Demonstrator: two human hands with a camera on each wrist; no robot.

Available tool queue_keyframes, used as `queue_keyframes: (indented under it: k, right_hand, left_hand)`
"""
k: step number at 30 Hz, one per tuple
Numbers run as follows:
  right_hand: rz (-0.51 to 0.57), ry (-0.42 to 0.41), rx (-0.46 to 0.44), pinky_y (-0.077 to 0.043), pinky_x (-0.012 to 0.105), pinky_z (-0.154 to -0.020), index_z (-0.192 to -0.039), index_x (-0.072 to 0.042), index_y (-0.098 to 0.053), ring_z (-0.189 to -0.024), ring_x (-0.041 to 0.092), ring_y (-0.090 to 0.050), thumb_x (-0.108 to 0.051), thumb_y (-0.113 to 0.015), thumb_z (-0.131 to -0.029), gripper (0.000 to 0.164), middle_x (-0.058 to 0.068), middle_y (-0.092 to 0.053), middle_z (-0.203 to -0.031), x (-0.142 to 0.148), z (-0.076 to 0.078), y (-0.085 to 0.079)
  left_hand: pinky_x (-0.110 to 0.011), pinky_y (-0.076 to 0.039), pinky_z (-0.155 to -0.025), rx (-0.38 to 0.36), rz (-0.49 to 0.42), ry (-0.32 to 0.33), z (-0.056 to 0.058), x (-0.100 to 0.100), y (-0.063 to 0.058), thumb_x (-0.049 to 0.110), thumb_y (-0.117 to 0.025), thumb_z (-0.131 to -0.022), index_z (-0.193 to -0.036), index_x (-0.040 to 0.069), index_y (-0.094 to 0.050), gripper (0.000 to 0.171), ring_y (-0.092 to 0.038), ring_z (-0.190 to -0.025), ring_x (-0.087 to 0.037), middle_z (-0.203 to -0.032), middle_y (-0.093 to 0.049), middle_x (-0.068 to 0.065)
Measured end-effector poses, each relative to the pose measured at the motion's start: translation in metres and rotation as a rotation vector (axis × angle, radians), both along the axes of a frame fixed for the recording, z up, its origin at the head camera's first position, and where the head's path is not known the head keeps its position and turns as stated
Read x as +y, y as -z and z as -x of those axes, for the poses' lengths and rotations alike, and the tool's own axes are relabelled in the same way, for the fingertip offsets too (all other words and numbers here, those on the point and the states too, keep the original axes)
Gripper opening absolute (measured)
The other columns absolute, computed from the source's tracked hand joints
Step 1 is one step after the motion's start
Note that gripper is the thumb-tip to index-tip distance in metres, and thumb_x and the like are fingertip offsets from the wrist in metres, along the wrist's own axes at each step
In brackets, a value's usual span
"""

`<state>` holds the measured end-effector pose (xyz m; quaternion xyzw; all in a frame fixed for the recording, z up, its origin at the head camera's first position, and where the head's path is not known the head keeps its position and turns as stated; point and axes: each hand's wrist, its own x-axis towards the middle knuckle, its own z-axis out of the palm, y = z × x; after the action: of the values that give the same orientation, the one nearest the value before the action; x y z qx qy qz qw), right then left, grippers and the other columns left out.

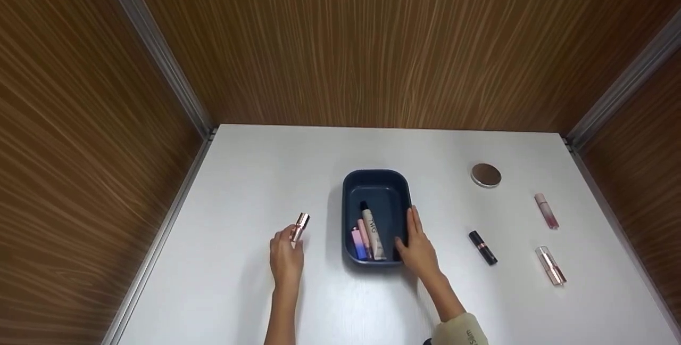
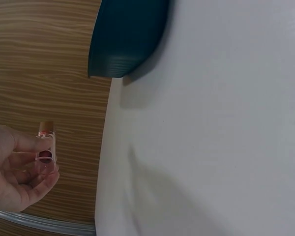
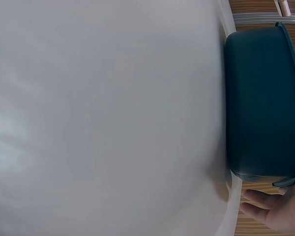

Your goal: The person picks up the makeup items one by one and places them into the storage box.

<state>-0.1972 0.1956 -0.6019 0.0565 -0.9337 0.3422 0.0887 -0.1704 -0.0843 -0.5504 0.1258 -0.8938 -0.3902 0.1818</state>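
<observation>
At far left, seeing a brown panel [image 1: 80,148] with wood grain, and after it the white table [image 1: 175,292]. With the left grip [image 1: 286,254], pinching a shiny rose-gold lipstick [image 1: 301,222] between thumb and fingers, holding it tilted above the table, to the left of the blue box [image 1: 392,222] and apart from it. Through the clear part of this lipstick, in the left wrist view, seeing something dark red.

Going on to the box, finding it standing upright on the table, near the middle. Inside, toward its near left corner, finding a pink-and-blue tube [image 1: 359,245], a slim pink tube [image 1: 364,230] just beside it, and a white tube [image 1: 372,230] with black cap and dark letters, lying a little slanted.

With the right grip [image 1: 420,252], grasping the right wall of the box, putting the thumb on the inner side and stretching the fingers along the outside. On the right arm, wearing a pale sleeve [image 1: 460,330] with dark letters.

Farther right, seeing on the table a black tube [image 1: 483,248] with a shiny band, behind it a round brown compact [image 1: 486,174], then a pink gloss tube [image 1: 546,211], and nearer, a tube with transparent end [image 1: 550,266], all lying well apart.
</observation>
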Motion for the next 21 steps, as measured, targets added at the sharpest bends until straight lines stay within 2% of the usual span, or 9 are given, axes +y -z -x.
queue_keyframes:
  k: [4, 12, 21]
  right_hand:
    - [-0.009, -0.002, 0.004, -0.045, 0.048, -0.070, -0.145, 0.001, -0.018, -0.095, 0.039, -0.054, -0.012, -0.062, -0.084, 0.076, 0.016, -0.015, -0.150, 0.000, 0.000, 0.001]
    - [-0.005, -0.003, -0.022, -0.044, 0.049, -0.075, -0.146, 0.000, -0.015, -0.108, 0.040, -0.049, -0.013, -0.061, -0.085, 0.077, 0.017, -0.013, -0.150, 0.000, 0.000, 0.000]
    - [0.000, 0.003, -0.019, -0.044, 0.049, -0.074, -0.146, -0.001, -0.016, -0.103, 0.040, -0.051, -0.014, -0.061, -0.085, 0.077, 0.015, -0.014, -0.150, 0.000, -0.001, -0.001]
  left_hand:
    - [-0.044, -0.046, -0.074, 0.004, -0.002, 0.013, 0.000, 0.003, 0.000, -0.006, -0.070, -0.073, -0.106, -0.002, -0.063, 0.034, -0.055, -0.090, -0.032, -0.094, -0.061, -0.014]
    - [-0.043, -0.045, -0.076, -0.010, 0.002, 0.041, -0.001, 0.010, -0.002, -0.006, -0.071, -0.072, -0.107, -0.002, -0.063, 0.036, -0.054, -0.091, -0.032, -0.093, -0.060, -0.013]
    - [-0.043, -0.045, -0.075, -0.020, -0.013, 0.081, 0.001, 0.023, -0.005, -0.004, -0.071, -0.073, -0.107, -0.001, -0.063, 0.036, -0.055, -0.091, -0.032, -0.095, -0.060, -0.012]
